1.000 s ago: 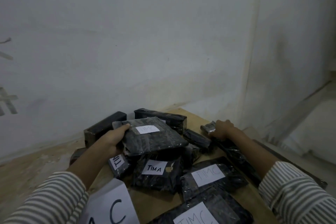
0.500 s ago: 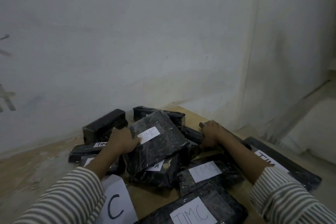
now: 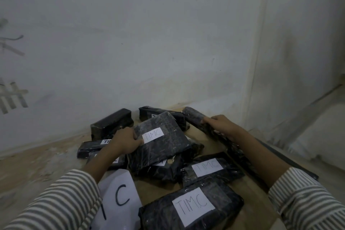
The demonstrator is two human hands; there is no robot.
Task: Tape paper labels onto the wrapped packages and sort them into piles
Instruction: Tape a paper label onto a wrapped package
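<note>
Several black wrapped packages lie heaped on a wooden surface [image 3: 209, 136] by the wall. My left hand [image 3: 124, 142] grips the left edge of the top package [image 3: 164, 145], which carries a white label reading TIMC [image 3: 153, 135]. My right hand [image 3: 221, 124] grips a long narrow black package [image 3: 194, 116] that points toward the wall. Two more TIMC-labelled packages lie nearer me, one at the middle right [image 3: 211, 170] and one at the front [image 3: 192, 207]. Other labelled packages are partly hidden under the pile.
A white paper sheet marked with a large C [image 3: 119, 198] lies under my left forearm. An unlabelled black block [image 3: 112, 123] sits at the back left against the white wall [image 3: 149, 43]. A white bundle [image 3: 317, 132] lies beyond the surface's right edge.
My left hand has turned the top package so its TIMC label faces up and set it lower on the pile. My right hand has taken hold of the long narrow package and lifted its far end.
</note>
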